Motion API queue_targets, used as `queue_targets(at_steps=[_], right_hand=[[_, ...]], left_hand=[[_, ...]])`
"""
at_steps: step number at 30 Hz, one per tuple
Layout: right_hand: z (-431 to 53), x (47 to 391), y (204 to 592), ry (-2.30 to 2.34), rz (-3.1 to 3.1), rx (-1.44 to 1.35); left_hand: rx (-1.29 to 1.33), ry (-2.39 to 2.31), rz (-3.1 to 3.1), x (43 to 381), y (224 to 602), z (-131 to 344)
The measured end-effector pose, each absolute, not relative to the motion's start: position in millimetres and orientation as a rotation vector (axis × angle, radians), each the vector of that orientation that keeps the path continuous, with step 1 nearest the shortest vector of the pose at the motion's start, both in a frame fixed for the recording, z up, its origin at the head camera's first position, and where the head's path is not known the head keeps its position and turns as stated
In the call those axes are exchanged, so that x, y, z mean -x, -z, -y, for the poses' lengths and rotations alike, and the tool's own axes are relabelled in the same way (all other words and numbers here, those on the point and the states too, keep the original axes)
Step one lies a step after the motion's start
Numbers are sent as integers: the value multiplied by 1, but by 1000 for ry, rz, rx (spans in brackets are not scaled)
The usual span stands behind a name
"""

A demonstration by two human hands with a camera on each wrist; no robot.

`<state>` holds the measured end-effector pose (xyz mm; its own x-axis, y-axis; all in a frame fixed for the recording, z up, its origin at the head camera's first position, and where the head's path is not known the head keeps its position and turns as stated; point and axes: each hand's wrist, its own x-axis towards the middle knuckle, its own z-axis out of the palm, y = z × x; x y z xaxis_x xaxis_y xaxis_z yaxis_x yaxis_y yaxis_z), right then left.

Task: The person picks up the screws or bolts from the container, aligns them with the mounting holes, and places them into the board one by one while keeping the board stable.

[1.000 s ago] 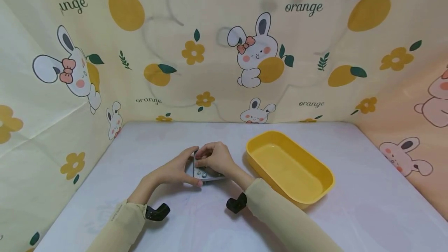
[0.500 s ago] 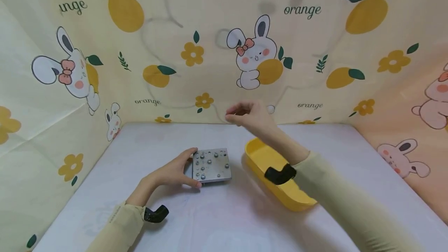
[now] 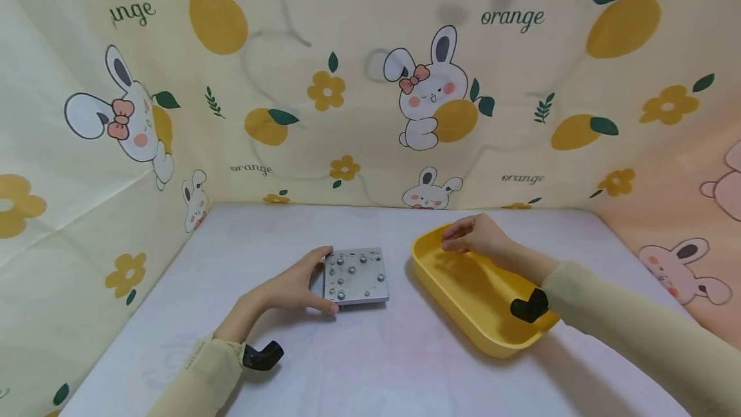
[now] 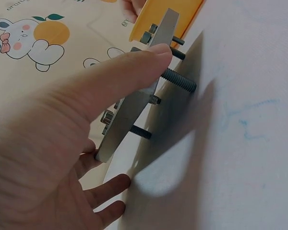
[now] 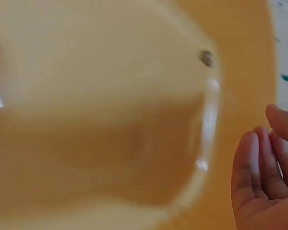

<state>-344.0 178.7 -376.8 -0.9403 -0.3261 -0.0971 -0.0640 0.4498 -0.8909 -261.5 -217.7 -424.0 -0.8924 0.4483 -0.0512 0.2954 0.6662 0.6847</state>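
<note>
My left hand (image 3: 292,285) grips a square metal plate (image 3: 372,275) by its left side, thumb at the near corner and a finger at the far one. Several bolts stand in the plate's top. Their threaded shanks (image 4: 180,80) poke out underneath in the left wrist view, holding the plate tilted up off the cloth there. Over the far end of a yellow tub (image 3: 448,304) is my right hand (image 3: 477,237), fingers loosely bent, thumb apart from them and nothing between. A small dark metal piece (image 5: 206,58) lies inside the tub, blurred, near its end wall.
White cloth (image 3: 347,365) covers the table, with the tub to the right of the plate. A printed curtain (image 3: 359,114) with rabbits and oranges rises behind and along both sides. A black wrist camera (image 3: 263,356) sits on each sleeve.
My right hand was at the plate's top, rose away to the right, and has come down over the tub. My left hand keeps its hold on the plate.
</note>
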Motion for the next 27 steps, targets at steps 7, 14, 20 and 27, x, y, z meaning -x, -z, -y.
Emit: queue_targets(at_steps=[7,14,20,27], right_hand=[[-163,339,403,1400,-2429,443],[-153,336,423,1392,-2440,570],[-146,333,425,1334,-2471,662],[-147,334,429,1214,-2543,734]], left_hand=[[-608,-1051,-2663,260,421,213],[-607,-1055,-2660,259,420,213],[-599,-1060,-2659,258,420,215],[-585,-1040,-2671,258,422,215]])
